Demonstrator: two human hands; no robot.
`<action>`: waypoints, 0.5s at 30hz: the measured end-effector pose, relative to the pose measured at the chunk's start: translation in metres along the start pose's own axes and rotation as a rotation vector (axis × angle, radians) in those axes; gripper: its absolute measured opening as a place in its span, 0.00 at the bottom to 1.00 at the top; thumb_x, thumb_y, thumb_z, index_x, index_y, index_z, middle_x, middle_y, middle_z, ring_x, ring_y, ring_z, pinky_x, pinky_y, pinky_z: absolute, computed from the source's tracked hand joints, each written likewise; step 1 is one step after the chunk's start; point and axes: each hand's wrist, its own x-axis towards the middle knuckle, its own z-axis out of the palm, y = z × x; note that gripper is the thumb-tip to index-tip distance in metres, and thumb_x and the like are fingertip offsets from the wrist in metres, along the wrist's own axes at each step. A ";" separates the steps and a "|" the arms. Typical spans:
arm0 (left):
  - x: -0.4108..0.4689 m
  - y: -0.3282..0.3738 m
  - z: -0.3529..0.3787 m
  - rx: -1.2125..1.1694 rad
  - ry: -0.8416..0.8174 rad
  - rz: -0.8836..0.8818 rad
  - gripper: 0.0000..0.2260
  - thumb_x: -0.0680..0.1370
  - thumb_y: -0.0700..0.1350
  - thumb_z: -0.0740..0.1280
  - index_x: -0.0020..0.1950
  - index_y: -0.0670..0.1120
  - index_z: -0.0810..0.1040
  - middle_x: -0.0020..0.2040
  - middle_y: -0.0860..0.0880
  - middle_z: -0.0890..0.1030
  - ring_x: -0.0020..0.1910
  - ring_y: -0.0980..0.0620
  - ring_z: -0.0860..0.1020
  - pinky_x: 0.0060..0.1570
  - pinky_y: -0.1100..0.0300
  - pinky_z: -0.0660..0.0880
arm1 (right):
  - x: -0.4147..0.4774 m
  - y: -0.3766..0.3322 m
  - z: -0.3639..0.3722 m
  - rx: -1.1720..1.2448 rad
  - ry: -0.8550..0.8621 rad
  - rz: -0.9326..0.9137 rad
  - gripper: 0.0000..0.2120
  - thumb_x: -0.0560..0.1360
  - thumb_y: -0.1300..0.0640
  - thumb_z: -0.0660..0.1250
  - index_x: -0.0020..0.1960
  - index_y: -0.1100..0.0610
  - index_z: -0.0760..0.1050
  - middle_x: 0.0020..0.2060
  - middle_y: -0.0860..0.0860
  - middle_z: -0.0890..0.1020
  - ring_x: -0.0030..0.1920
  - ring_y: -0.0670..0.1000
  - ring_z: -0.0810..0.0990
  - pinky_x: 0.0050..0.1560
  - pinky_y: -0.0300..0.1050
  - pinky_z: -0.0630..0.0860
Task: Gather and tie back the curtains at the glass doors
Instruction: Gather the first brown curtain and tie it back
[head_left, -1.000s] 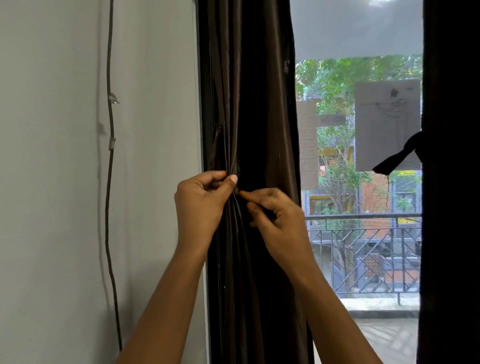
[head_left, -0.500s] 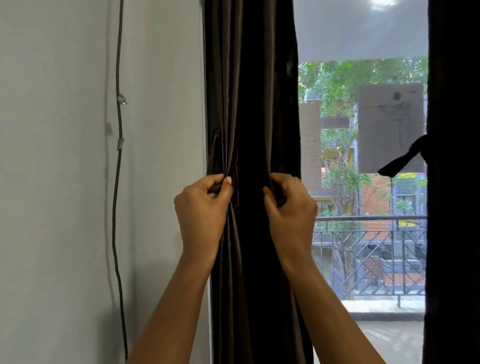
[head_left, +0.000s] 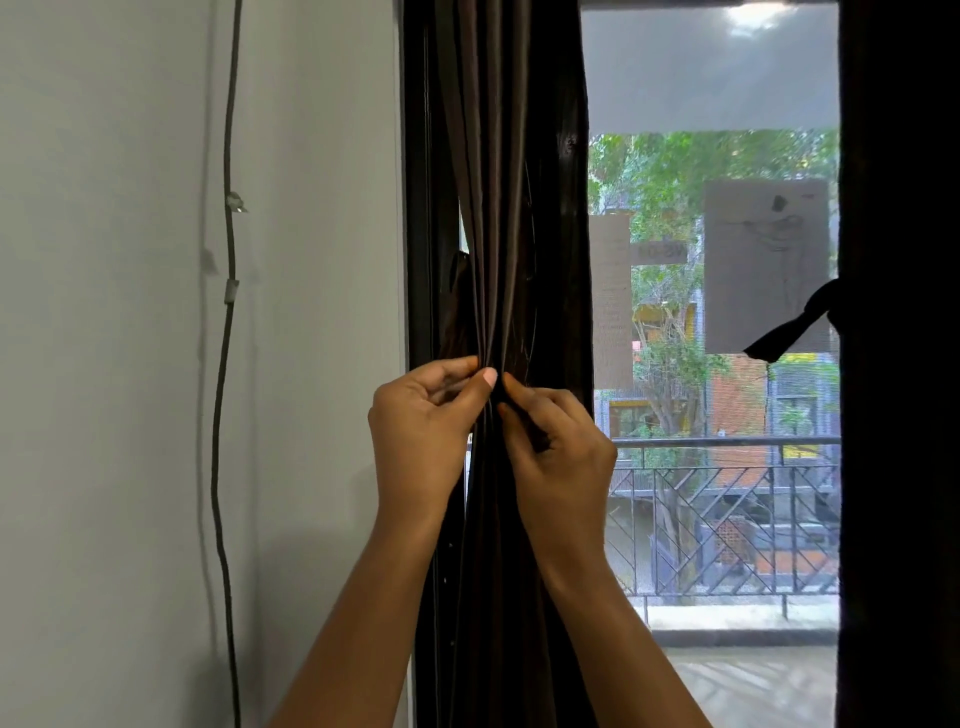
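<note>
A dark brown curtain (head_left: 498, 182) hangs gathered in folds at the left edge of the glass door (head_left: 711, 467). My left hand (head_left: 423, 431) pinches the folds from the left, thumb and fingers curled into the fabric. From the right, my right hand (head_left: 563, 457) pinches the same bunch, its fingertips meeting the left thumb. The second dark curtain (head_left: 898, 364) hangs at the right edge, with a knotted dark tie (head_left: 795, 327) sticking out from it.
A grey wall (head_left: 104, 364) fills the left side, with a dark cable (head_left: 226, 312) running down it on clips. Through the glass I see a balcony railing (head_left: 727, 519), trees and buildings.
My right hand has moved left from the curtain's right edge to meet my left hand, squeezing the folds into a narrower bunch. A small gap opened beside the frame above my left hand.
</note>
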 end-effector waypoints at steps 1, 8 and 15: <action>0.000 0.000 0.000 -0.015 -0.007 -0.014 0.10 0.73 0.43 0.73 0.53 0.46 0.83 0.43 0.55 0.84 0.44 0.62 0.83 0.45 0.71 0.77 | -0.001 -0.001 0.000 0.006 -0.004 -0.001 0.13 0.73 0.66 0.68 0.57 0.59 0.80 0.43 0.50 0.81 0.42 0.42 0.78 0.42 0.25 0.70; 0.000 -0.003 0.002 -0.073 -0.023 -0.099 0.06 0.74 0.44 0.72 0.50 0.52 0.82 0.44 0.55 0.85 0.45 0.60 0.83 0.52 0.55 0.80 | -0.005 0.003 -0.002 0.055 -0.092 0.042 0.13 0.74 0.64 0.67 0.58 0.57 0.80 0.43 0.49 0.79 0.41 0.43 0.78 0.40 0.28 0.71; 0.012 -0.006 0.004 0.041 -0.033 -0.060 0.11 0.71 0.46 0.74 0.52 0.46 0.83 0.42 0.53 0.84 0.43 0.59 0.83 0.50 0.62 0.80 | 0.000 0.012 -0.011 0.011 -0.162 0.044 0.13 0.74 0.59 0.65 0.57 0.54 0.81 0.42 0.47 0.78 0.41 0.44 0.77 0.39 0.31 0.71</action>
